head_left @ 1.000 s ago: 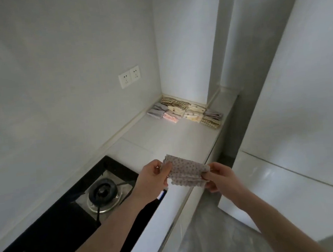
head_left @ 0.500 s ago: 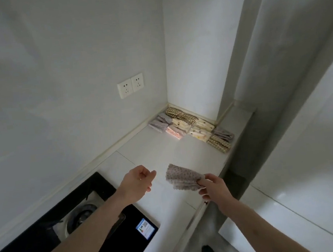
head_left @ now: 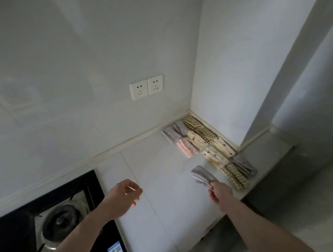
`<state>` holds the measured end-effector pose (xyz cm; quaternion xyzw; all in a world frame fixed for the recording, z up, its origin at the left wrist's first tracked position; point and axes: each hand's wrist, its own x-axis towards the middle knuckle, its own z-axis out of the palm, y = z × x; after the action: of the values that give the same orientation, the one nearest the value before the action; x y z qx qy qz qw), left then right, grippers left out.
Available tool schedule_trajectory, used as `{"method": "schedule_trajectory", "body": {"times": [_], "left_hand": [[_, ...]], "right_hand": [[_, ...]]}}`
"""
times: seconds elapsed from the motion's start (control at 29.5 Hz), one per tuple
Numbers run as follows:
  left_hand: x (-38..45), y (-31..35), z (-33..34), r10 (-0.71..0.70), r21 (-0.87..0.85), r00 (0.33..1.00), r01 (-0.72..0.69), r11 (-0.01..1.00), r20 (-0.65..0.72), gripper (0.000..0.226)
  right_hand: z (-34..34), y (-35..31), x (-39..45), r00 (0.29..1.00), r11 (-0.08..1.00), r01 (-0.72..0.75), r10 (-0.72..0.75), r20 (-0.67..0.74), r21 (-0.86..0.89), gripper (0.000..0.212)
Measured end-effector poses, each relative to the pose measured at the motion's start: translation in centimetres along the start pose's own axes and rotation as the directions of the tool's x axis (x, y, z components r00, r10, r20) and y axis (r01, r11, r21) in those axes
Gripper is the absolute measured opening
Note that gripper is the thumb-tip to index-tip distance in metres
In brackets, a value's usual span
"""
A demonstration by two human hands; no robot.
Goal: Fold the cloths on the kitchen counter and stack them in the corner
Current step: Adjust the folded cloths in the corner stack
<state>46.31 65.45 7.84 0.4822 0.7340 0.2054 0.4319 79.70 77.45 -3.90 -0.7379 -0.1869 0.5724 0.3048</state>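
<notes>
Right hand (head_left: 218, 192) carried folded cloth (head_left: 202, 175) nearer corner stack (head_left: 208, 142) | left hand (head_left: 125, 194) empty

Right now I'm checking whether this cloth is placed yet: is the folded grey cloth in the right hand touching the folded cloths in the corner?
Apart. The head view shows bare counter between the grey cloth, pinched by the right hand, and the nearest folded cloths.

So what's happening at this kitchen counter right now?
A person is putting away folded cloths. The right hand pinches a folded grey dotted cloth above the white counter, reaching toward the folded cloths lined up in the corner. The left hand hangs loosely curled and holds nothing, beside the black gas hob.
</notes>
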Motion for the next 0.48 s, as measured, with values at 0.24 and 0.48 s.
{"method": "schedule_trajectory", "body": {"times": [0.24,0.48], "left_hand": [[-0.8,-0.7,1.7,-0.083,0.02,0.995,0.084,0.996,-0.057,0.009],[-2.0,-0.8,2.4,-0.181,0.029,0.98,0.184,0.983,-0.088,0.006]], "right_hand": [[0.4,-2.6,6.1,1.0,0.976,-0.013,0.009,-0.02,-0.217,0.016],[1.2,-4.8,10.3,0.99,0.94,0.051,-0.004,0.139,-0.338,0.012]]}}
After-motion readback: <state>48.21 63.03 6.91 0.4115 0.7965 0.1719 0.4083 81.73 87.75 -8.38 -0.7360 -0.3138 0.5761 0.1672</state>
